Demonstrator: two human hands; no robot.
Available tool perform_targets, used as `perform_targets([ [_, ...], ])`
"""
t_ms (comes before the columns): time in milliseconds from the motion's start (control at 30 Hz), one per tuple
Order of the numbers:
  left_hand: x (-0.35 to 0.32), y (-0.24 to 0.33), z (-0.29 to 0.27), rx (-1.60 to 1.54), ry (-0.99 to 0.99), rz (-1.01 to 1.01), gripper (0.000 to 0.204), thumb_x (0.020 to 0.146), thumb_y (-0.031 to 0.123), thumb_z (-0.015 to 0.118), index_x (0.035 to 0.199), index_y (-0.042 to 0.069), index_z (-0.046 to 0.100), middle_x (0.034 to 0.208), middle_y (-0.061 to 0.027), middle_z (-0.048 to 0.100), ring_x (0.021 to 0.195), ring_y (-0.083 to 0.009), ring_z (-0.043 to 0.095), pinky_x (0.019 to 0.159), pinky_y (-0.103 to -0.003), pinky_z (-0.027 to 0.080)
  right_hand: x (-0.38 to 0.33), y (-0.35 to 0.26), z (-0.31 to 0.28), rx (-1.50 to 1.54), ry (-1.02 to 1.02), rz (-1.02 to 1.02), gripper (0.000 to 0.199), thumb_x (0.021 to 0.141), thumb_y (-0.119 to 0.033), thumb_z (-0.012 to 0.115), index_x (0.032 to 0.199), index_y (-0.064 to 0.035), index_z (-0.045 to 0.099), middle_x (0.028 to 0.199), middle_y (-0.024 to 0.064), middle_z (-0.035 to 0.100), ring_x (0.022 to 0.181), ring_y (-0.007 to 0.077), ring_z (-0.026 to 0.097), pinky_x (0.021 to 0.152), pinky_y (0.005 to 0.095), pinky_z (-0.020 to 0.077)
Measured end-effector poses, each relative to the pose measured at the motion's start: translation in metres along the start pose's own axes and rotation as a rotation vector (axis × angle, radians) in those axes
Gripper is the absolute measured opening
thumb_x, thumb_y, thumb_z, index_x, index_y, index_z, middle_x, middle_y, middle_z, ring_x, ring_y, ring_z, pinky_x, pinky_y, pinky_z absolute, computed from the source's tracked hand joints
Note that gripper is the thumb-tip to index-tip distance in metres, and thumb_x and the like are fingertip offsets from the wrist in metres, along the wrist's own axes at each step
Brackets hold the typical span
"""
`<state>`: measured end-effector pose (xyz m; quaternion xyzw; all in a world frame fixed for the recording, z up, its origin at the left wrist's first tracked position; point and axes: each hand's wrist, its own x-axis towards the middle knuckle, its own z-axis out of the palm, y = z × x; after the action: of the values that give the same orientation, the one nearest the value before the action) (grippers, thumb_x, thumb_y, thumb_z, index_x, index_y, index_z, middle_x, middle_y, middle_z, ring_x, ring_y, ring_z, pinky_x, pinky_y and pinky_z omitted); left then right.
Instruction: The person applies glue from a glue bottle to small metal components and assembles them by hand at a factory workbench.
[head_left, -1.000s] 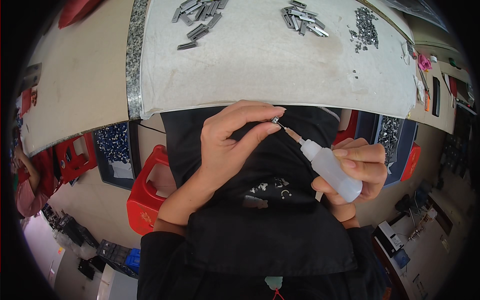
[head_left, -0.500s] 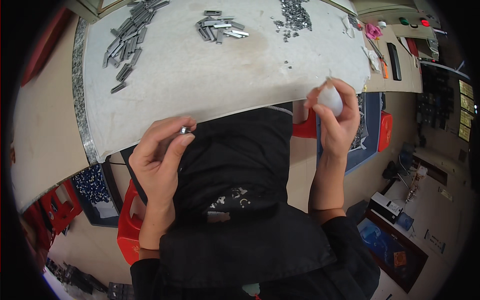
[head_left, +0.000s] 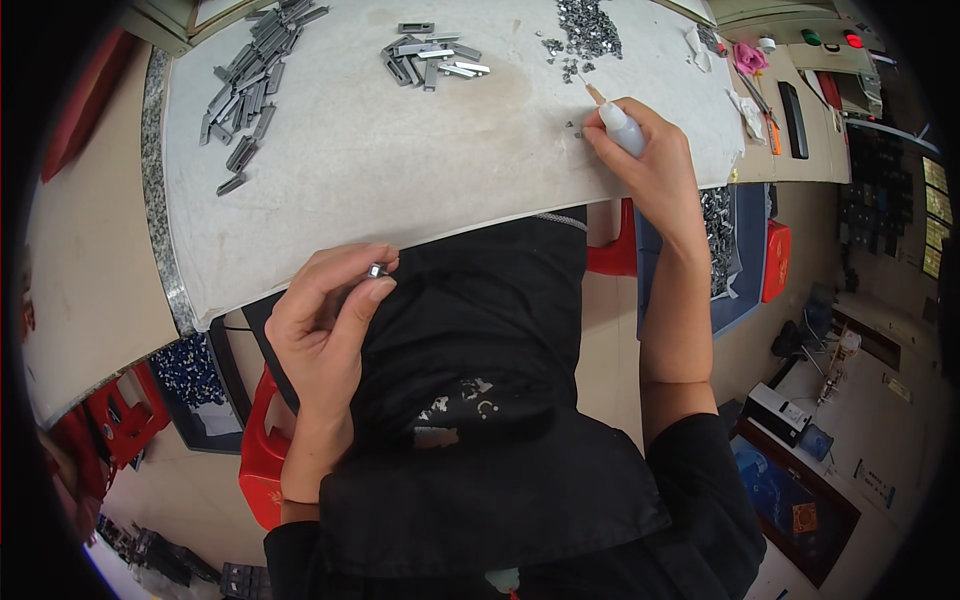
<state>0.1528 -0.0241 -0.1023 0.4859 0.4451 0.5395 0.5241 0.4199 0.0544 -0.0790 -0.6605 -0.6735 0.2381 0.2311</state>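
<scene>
My left hand (head_left: 325, 310) is closed at the table's front edge, pinching a small metal bar (head_left: 376, 270) end-on between thumb and fingers; most of it is hidden in the hand. My right hand (head_left: 650, 165) grips a translucent white squeeze bottle (head_left: 622, 130) with a thin pointed tip. That tip points toward the pile of tiny metal parts (head_left: 590, 30), close to its lower scattered pieces. Grey metal bars (head_left: 435, 60) lie in a small heap at the far middle. A longer heap of similar bars (head_left: 245, 85) spreads along the far left.
A white sheet (head_left: 340, 160) covers the table. At the right lie a black bar-shaped object (head_left: 792, 120), crumpled tissue (head_left: 747, 118) and a pink flower (head_left: 749, 58). Below the edge are blue bins (head_left: 742, 290) with small parts and red stools (head_left: 262, 465).
My right hand has moved forward and left over the table with the bottle, whose tip now points toward the tiny parts. My left hand has barely moved, still holding the metal bar.
</scene>
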Motion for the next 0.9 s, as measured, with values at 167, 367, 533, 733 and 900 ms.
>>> perform_targets([
  [167,0.001,0.0,-0.001,0.012,-0.011,-0.005,0.019,0.074,-0.01,0.058,0.092,-0.006,0.059,0.088,-0.0143,0.06,0.083,-0.0185,0.059,0.073,-0.025,0.048,0.0,-0.005,0.001,0.014,-0.025,-0.037,0.012,0.075,-0.009,0.061,0.081,0.0008,0.058,0.068,0.0019,0.056,0.065,0.0069,0.047,0.061,0.0212,0.0399],
  [367,0.0,-0.001,-0.002,0.011,-0.017,-0.012,0.02,0.073,-0.01,0.058,0.093,-0.006,0.06,0.088,-0.0143,0.061,0.083,-0.0186,0.059,0.073,-0.025,0.047,-0.003,-0.008,0.005,-0.025,-0.031,-0.076,0.011,0.075,-0.008,0.061,0.081,0.0006,0.058,0.069,0.0021,0.056,0.066,0.0074,0.048,0.063,0.0214,0.0405],
  [533,0.0,-0.001,-0.001,0.0,-0.014,-0.015,0.02,0.073,-0.01,0.058,0.093,-0.005,0.06,0.088,-0.0142,0.061,0.082,-0.0184,0.059,0.073,-0.025,0.047,-0.008,-0.01,0.004,0.0,0.017,-0.008,0.011,0.076,-0.01,0.06,0.08,0.0005,0.058,0.066,0.0019,0.054,0.064,0.0072,0.046,0.06,0.0215,0.0398],
  [733,0.0,-0.001,0.0,0.018,-0.025,-0.024,0.02,0.073,-0.009,0.059,0.093,-0.005,0.06,0.087,-0.0134,0.062,0.082,-0.0179,0.059,0.074,-0.025,0.047,-0.009,-0.011,0.007,-0.021,0.08,0.042,0.014,0.075,-0.013,0.061,0.08,0.0,0.059,0.063,0.0065,0.055,0.058,0.0139,0.05,0.055,0.0255,0.0413],
  [900,0.0,-0.001,0.0,0.023,-0.031,-0.019,0.02,0.073,-0.009,0.059,0.092,-0.005,0.061,0.087,-0.0134,0.062,0.082,-0.0179,0.059,0.074,-0.025,0.046,-0.007,-0.01,0.01,-0.054,0.091,-0.021,0.016,0.073,-0.015,0.062,0.08,-0.0004,0.059,0.064,0.0124,0.058,0.056,0.0239,0.056,0.055,0.0297,0.0443],
])
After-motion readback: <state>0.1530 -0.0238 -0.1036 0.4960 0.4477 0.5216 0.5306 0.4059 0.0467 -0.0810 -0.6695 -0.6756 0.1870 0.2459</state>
